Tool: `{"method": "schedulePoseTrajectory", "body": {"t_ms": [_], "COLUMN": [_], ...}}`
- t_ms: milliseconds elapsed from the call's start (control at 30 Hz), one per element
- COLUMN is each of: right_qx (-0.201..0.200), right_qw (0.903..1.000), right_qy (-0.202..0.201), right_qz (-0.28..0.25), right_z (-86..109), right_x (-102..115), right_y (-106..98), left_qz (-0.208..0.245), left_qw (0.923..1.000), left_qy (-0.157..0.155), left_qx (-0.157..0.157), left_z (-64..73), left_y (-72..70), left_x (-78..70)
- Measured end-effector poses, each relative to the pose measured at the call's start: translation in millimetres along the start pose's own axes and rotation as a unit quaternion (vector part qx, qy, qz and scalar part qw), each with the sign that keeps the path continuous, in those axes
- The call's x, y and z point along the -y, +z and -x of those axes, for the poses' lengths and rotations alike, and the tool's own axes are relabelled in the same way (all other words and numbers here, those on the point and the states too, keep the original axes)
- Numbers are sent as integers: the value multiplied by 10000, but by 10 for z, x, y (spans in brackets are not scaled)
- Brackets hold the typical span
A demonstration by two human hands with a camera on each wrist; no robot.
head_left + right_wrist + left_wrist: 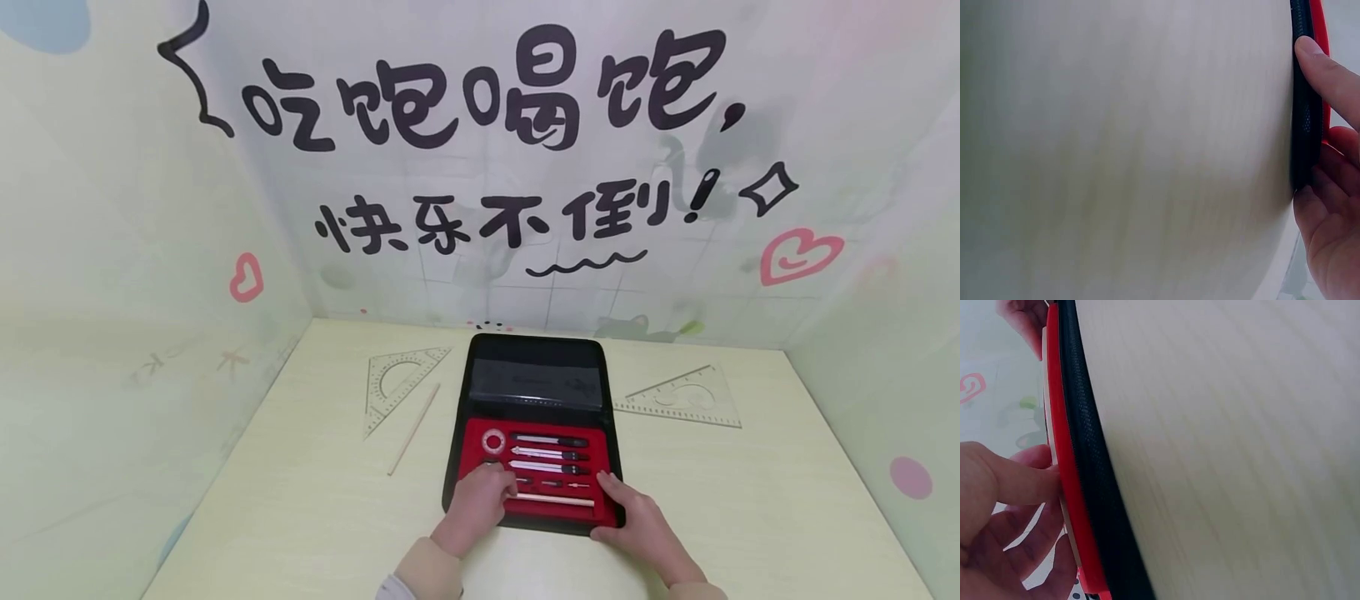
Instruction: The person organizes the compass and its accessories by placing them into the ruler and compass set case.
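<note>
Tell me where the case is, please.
In the head view, the case lies right of centre, between the set squares, the right hand on its corner.

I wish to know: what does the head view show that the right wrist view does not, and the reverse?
Only the head view: the left hand, transparent set squares, a loose thin stick and drawing tools.
Only the right wrist view: a thumbnail, up close.
Both: the right hand holding the edge of the black case, the red insert and the table.
</note>
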State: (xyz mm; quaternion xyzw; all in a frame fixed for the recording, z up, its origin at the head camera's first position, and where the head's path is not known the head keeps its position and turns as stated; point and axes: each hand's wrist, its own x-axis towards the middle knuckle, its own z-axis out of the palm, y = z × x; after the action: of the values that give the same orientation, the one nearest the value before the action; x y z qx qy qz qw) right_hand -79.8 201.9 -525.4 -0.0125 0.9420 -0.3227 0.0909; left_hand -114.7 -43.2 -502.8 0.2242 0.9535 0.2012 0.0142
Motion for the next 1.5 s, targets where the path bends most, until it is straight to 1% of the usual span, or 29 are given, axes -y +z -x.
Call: {"method": "schedulePoseTrajectory", "body": {"t_ms": [267,367,433,467,533,567,600,667,700,733,800,833,900,967,1100,1167,1233,1300,1400,1500], "right_qx": [18,7,7,10,36,51,60,59,57,37,-10,-33,-60,-81,-27,-5,-17,-54,-48,-5], "right_qw": [10000,10000,10000,10000,10000,9999,9999,9999,9999,10000,10000,10000,10000,9999,10000,10000,10000,10000,9999,10000], "right_qy": [22,40,63,77,86,93,98,81,52,31,-11,-25,-38,-20,-19,-10,-12,10,11,18], "right_qz": [26,41,53,42,8,-7,-27,-69,-78,-76,-75,-75,-63,-75,-83,-74,-66,-77,-90,-78], "right_z": [-2,2,7,9,10,10,11,12,12,12,10,9,8,8,14,17,19,17,18,18], "right_x": [20,18,14,14,13,10,8,5,3,0,-5,-9,-10,-10,-3,-2,1,5,9,2], "right_y": [-7,-10,-11,-11,-8,-5,-2,3,6,8,10,11,8,4,-1,0,-3,-5,-1,-4], "left_qz": [369,383,293,253,142,71,-79,-462,-680,-918,-1425,-1558,-1648,-1571,-919,-682,-538,-491,-640,-824], "left_qw": [9989,9986,9983,9978,9958,9942,9917,9857,9823,9786,9685,9655,9626,9637,9777,9813,9833,9842,9833,9810], "left_qy": [-105,-72,64,178,520,724,998,1437,1594,1719,1947,1979,2015,1981,1548,1383,1304,1282,1260,1229], "left_qx": [257,362,506,588,740,793,812,752,711,660,620,658,757,855,1078,1156,1147,1114,1147,1254], "left_z": [-13,-26,-50,-65,-103,-126,-148,-186,-205,-223,-251,-262,-284,-302,-321,-321,-321,-317,-303,-279], "left_y": [-4,-9,-3,4,38,60,87,131,150,161,173,170,167,169,168,175,182,190,207,207], "left_x": [56,56,39,21,-28,-60,-93,-165,-199,-232,-284,-305,-328,-333,-320,-313,-312,-313,-320,-346]}}
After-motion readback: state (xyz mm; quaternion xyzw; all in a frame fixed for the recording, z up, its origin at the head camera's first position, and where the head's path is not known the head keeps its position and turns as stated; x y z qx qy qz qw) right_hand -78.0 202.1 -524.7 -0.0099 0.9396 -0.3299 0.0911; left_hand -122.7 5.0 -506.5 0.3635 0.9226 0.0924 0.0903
